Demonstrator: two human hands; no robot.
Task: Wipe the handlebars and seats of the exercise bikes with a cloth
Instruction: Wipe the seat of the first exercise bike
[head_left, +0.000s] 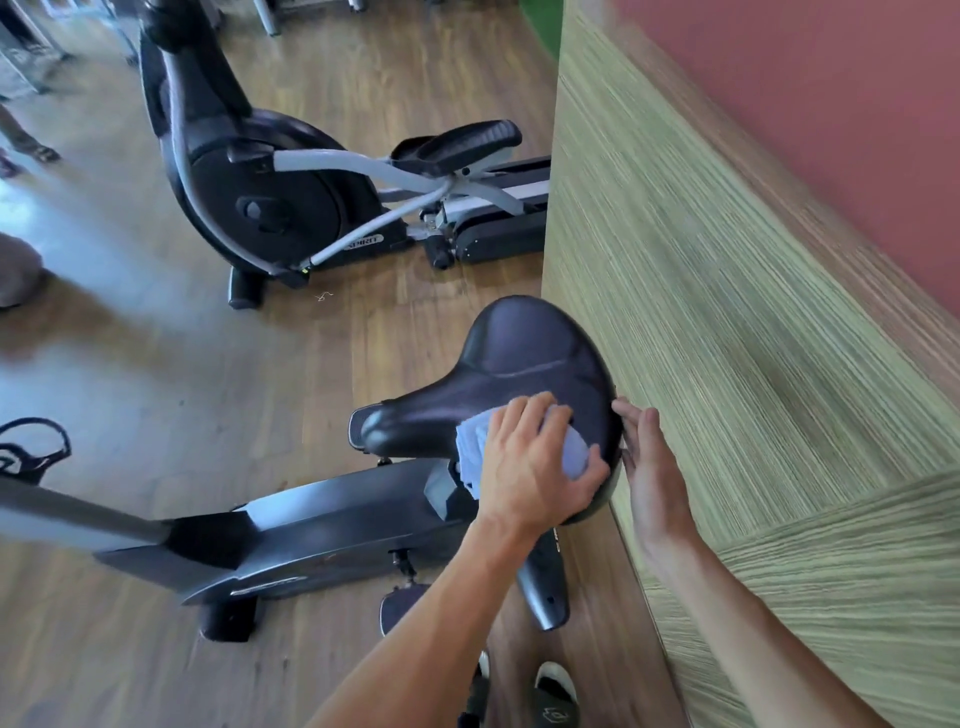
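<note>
The seat, a wide black padded saddle, sits atop the exercise bike at centre frame, its narrow nose pointing left and its broad rear just beside the wood-grain wall panel. A pale blue cloth lies bunched on the near rear quarter of the seat. Your left hand covers the cloth, fingers curled over and round it, pressing it to the padding: this grip is closed on the cloth. Your right hand rests against the seat's rear edge next to the wall, fingers straight and together, holding nothing; it appears to steady the saddle.

Step in hand, as judged: the seat wipe on this bike, under way at the rear near side. The far lobe and the nose show no cloth on them, so the next move likely calls for sweeping the cloth forward and across those areas while the right hand keeps the seat from turning. The handlebars lie out of frame to the left; whether they are done cannot be told.

Beyond the bike, an elliptical trainer stands on the wooden floor, well apart from the seat. Your shoes show at the lower edge.
</note>
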